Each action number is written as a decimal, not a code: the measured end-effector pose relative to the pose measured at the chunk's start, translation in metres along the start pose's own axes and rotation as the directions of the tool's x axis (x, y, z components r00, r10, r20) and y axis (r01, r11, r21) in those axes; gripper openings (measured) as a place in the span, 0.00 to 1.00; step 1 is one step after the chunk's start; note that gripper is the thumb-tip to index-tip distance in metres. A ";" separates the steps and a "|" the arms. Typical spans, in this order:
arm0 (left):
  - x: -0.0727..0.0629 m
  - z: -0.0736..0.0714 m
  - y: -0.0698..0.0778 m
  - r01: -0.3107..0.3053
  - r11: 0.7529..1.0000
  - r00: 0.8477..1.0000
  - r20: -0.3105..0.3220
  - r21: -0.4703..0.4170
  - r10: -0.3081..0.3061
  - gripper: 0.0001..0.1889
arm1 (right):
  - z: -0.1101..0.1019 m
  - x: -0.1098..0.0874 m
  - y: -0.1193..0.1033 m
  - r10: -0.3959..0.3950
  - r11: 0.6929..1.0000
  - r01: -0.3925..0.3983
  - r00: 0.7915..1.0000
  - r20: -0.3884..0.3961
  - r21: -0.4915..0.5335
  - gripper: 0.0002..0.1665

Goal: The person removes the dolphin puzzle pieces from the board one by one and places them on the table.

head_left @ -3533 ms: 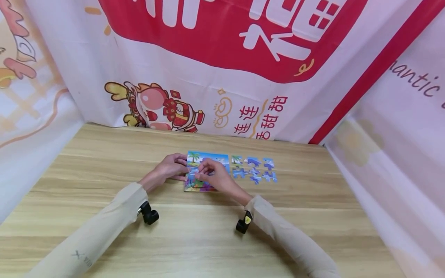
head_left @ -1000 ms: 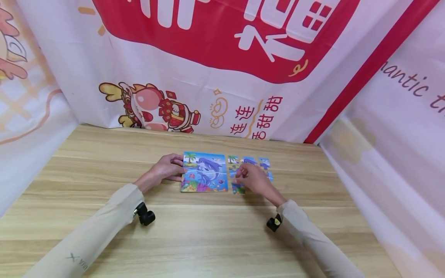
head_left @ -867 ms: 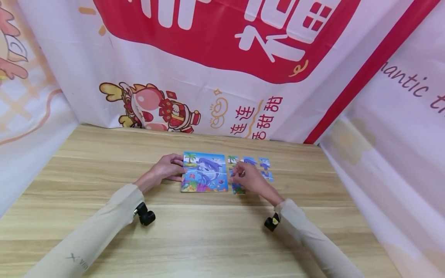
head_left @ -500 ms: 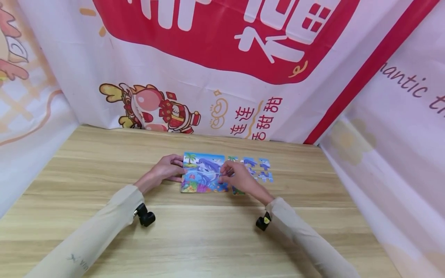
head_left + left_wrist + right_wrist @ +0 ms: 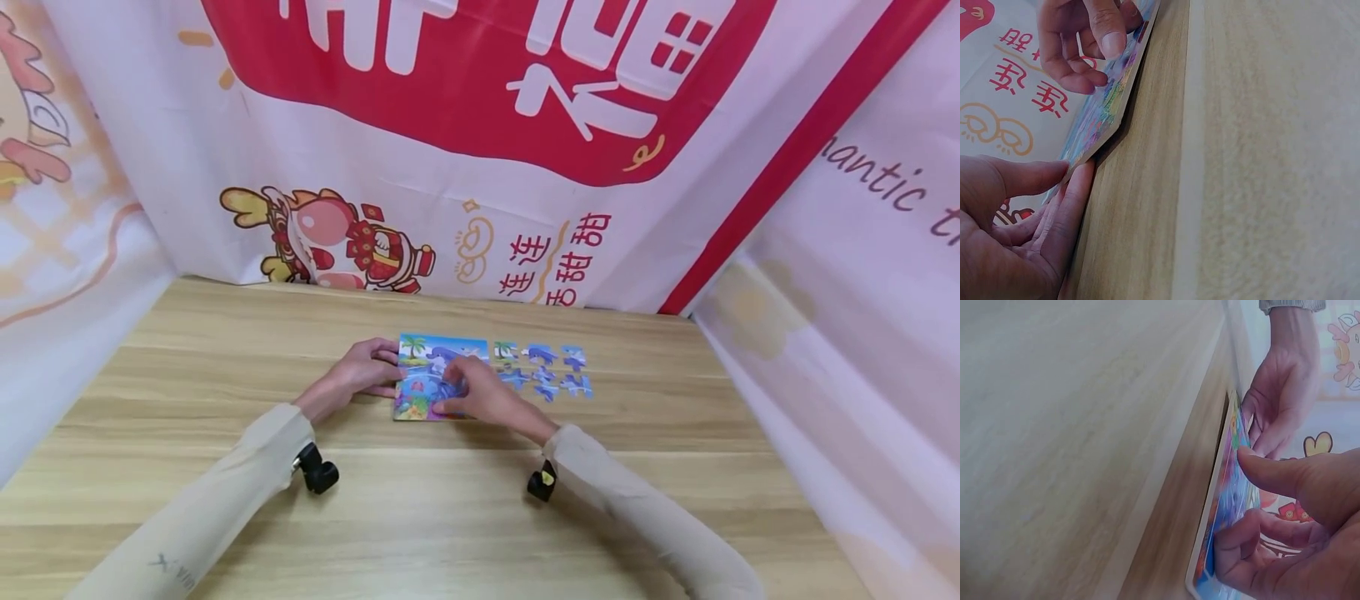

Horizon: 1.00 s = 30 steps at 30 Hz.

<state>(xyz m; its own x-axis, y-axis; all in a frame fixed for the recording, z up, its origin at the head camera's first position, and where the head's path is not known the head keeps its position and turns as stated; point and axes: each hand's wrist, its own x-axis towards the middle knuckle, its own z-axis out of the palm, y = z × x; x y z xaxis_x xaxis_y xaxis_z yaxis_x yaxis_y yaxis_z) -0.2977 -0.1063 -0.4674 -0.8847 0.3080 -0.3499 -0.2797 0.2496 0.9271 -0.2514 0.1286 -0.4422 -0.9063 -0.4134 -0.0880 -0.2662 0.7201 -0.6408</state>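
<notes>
A jigsaw puzzle board (image 5: pixel 408 407) with a dolphin picture lies on the table. My left hand (image 5: pixel 352 379) pinches its left edge; in the left wrist view, that hand's thumb (image 5: pixel 1035 177) is above the board and its fingers below. Over the board's lower middle is my right hand (image 5: pixel 487 396), thumb and bent fingers apart, with no loose piece visible between them. The right wrist view shows the right thumb (image 5: pixel 1266 472) at the picture surface. Right of the board lie several loose jigsaw pieces (image 5: pixel 546 385) in rows; the right hand and wrist cover the spot below them.
A wood-grain table (image 5: pixel 420 517) extends in front of the hands. Behind it hangs a white and red printed cloth (image 5: pixel 465 192), with more cloth along both sides. Each sleeve carries a small black wrist camera, one of them the left wrist camera (image 5: pixel 318 473).
My right hand has moved left from the loose pieces onto the board, and its fingers have spread apart. The left hand keeps its hold on the board's edge.
</notes>
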 end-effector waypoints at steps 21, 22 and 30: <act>0.000 -0.001 0.002 -0.003 1.000 1.000 0.007 0.017 0.002 0.32 | 0.002 0.007 -0.005 0.002 0.995 0.004 0.998 0.055 -0.104 0.22; 0.000 -0.001 0.002 -0.003 1.000 1.000 0.007 0.016 0.003 0.32 | 0.002 0.007 -0.005 0.001 0.995 0.005 0.998 0.056 -0.098 0.22; 0.001 -0.001 0.000 -0.007 1.000 1.000 0.011 0.014 0.007 0.32 | 0.003 0.006 -0.003 -0.008 0.997 0.011 0.999 0.032 -0.082 0.19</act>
<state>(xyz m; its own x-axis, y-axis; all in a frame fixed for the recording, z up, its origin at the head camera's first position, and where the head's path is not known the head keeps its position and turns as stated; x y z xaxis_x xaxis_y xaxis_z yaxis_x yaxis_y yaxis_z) -0.2988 -0.1073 -0.4675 -0.8825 0.3196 -0.3450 -0.2683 0.2604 0.9275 -0.2548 0.1221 -0.4427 -0.8931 -0.4369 -0.1073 -0.3019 0.7589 -0.5770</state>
